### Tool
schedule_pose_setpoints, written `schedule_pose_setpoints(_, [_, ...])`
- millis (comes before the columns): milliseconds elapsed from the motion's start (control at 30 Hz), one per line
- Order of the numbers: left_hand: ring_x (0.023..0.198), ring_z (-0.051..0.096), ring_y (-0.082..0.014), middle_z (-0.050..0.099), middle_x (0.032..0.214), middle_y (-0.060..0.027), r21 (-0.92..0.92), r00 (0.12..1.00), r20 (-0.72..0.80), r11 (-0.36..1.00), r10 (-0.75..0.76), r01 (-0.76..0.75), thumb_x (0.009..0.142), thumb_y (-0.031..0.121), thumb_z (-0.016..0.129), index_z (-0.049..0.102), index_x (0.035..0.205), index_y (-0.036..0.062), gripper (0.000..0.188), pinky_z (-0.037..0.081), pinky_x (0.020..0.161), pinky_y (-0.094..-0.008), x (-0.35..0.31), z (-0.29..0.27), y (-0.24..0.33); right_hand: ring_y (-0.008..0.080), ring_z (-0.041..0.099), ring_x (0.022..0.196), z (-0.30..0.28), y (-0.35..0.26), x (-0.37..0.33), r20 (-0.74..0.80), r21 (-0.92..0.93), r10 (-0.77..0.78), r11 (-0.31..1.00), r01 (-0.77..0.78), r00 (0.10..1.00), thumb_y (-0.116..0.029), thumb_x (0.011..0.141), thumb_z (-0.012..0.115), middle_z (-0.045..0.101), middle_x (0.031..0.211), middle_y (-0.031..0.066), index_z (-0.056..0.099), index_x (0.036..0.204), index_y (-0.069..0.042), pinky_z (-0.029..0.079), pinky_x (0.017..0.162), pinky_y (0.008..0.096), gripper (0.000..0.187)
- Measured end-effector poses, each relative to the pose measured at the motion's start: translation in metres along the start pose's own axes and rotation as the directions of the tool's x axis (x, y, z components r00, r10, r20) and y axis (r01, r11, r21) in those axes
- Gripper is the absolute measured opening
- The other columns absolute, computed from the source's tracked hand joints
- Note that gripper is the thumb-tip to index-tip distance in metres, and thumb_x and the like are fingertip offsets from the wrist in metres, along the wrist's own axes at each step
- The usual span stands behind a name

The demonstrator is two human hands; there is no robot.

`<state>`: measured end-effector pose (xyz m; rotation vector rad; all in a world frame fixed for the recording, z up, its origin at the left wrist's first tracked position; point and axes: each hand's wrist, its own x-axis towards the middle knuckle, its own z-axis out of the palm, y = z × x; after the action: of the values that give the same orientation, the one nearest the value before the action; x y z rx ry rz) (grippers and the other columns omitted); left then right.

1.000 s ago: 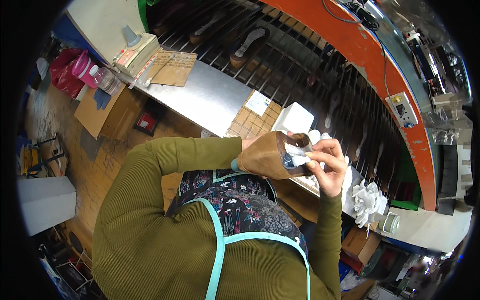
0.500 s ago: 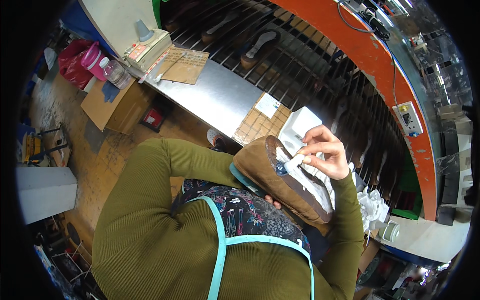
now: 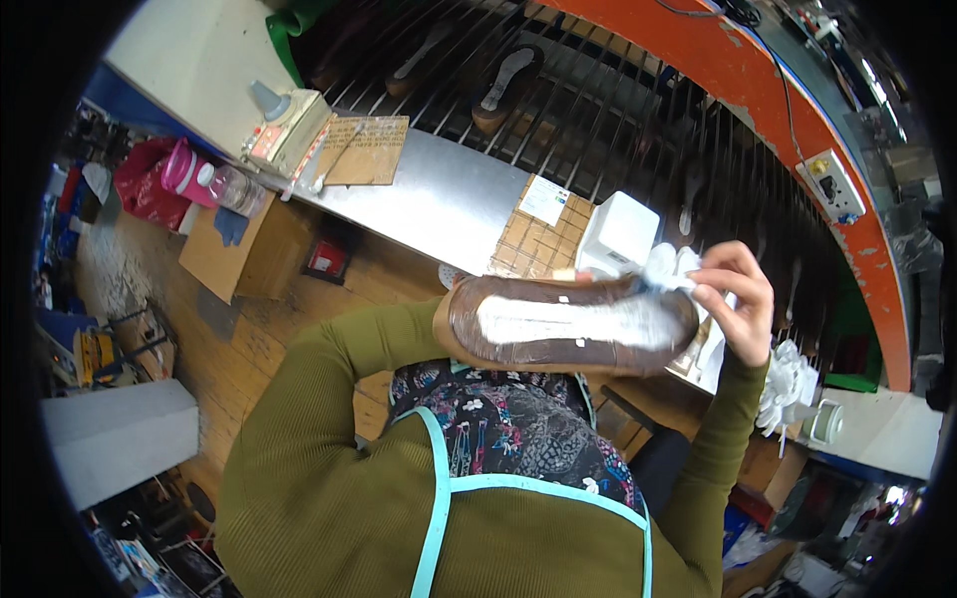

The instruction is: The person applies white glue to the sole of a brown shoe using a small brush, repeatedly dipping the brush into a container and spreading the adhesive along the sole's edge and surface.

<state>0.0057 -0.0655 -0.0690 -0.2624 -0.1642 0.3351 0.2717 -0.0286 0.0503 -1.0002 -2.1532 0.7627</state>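
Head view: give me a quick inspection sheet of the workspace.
Surface: metal bench, partly bare.
Job's things: brown shoe sole held bottom-up, white patch along its middle; white cloth at its end.
Clutter: gridded board, white box, cardboard sheet, pink bottle.
Hands: right hand fingers pinch the cloth; left hand hidden behind the sole.
Cables: black cable on the orange frame.
Surroundings: dark slatted rack, wooden floor.

One brown leather shoe with a white-smeared sole (image 3: 568, 324) is in view, and one bare hand (image 3: 736, 304) shows at its toe end. On the grey metal bench (image 3: 439, 194) lie one white box (image 3: 620, 231), one pink-capped clear bottle (image 3: 214, 181) and one brown cardboard sheet (image 3: 364, 149). Two shoe soles (image 3: 501, 85) lie on the black slatted rack (image 3: 618, 120).
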Motion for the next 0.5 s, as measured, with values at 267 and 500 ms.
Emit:
schedule_pose_setpoints(267, [0.107, 0.063, -0.025, 0.058, 0.126, -0.0164, 0.747, 0.822, 0.02, 0.538, 0.569, -0.39, 0.084, 0.056, 0.059, 0.044, 0.137, 0.0053, 0.075, 0.053, 0.092, -0.0383, -0.001, -0.01, 0.094, 0.0151, 0.051, 0.074, 0.104, -0.037, -0.05, -0.297, -0.176, 0.083, 0.974, -0.139, 0.951, -0.011, 0.07, 0.078, 0.062, 0.087, 0.0017, 0.075, 0.091, -0.011, 0.034, 0.071, 0.0293, 0.021])
schedule_pose_setpoints(500, [0.115, 0.057, -0.026, 0.053, 0.131, -0.0157, 0.774, 0.78, 0.077, 0.456, 0.621, -0.44, 0.083, 0.053, 0.062, 0.04, 0.139, 0.006, 0.077, 0.048, 0.099, -0.0409, -0.003, -0.02, 0.107, 0.0129, 0.05, 0.071, 0.132, 0.021, -0.023, -0.425, -0.362, -0.057, 0.925, -0.111, 0.903, -0.017, 0.074, 0.076, 0.062, 0.089, 0.002, 0.076, 0.094, -0.016, 0.026, 0.069, 0.0314, 0.019])
